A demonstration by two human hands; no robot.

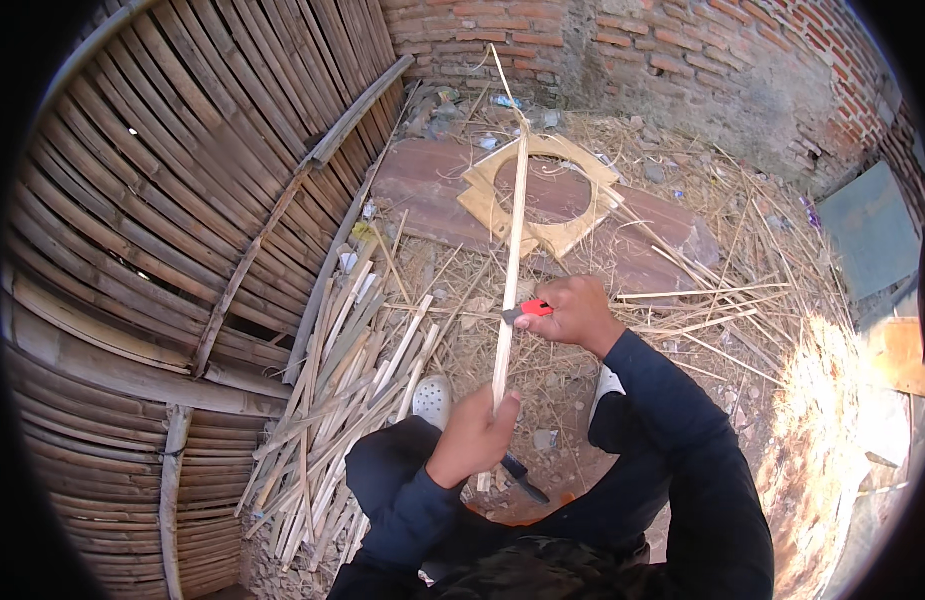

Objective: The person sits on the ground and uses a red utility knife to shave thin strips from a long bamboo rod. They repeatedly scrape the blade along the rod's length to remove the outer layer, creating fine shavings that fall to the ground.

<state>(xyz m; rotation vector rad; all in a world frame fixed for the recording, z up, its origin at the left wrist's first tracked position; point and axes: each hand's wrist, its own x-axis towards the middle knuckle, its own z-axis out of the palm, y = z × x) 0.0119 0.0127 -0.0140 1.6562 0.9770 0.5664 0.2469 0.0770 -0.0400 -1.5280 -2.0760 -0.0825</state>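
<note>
My left hand (475, 434) is closed round the lower part of a long, pale bamboo strip (515, 230), which runs upright away from me. Higher up, my right hand (574, 312) grips a red and grey utility knife (530, 310), its grey end against the strip. The blade itself is too small to make out. At the strip's far end a thin, curled sliver (502, 75) sticks out. Below my left hand, a dark, blade-shaped object (523, 478) shows near the ground, partly hidden.
Split bamboo sticks (322, 430) are heaped at my left, beside a bamboo slat wall (182, 190). Ahead, a wooden board with a round hole (474, 198) rests on a brown slab (412, 180). Shavings litter the ground before a brick wall (672, 60). A white shoe (431, 400) is by the heap.
</note>
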